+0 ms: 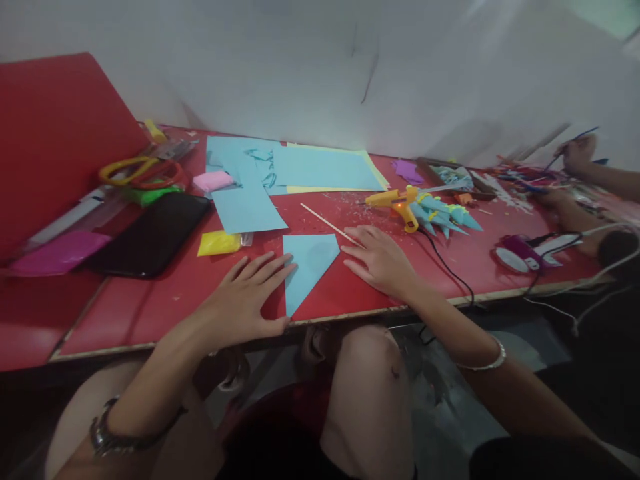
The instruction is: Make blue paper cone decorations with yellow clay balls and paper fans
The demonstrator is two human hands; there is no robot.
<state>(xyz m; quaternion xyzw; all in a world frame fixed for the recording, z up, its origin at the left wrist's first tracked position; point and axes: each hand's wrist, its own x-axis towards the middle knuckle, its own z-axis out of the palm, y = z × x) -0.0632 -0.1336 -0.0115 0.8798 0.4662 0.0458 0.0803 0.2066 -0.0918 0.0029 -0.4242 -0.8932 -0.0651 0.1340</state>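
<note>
A blue paper piece [309,267] with a slanted right edge lies on the red table near its front edge. My left hand [247,297] rests flat with fingers spread, its fingertips and thumb at the paper's left side. On the right, my right hand [381,261] lies palm down beside the paper, with a thin wooden stick [327,222] running under or against its fingers. Whether those fingers grip the stick cannot be made out. Just behind the paper is a blue strip [250,208], and a yellow packet [219,243] sits to the left.
A black phone [153,233], scissors [127,172] and a pink packet [61,253] lie left. Blue sheets [327,167] are at the back. Right stand a yellow glue gun [395,200] with its cord, blue paper cones [445,215] and a purple device [520,253]; another person's hands work beyond.
</note>
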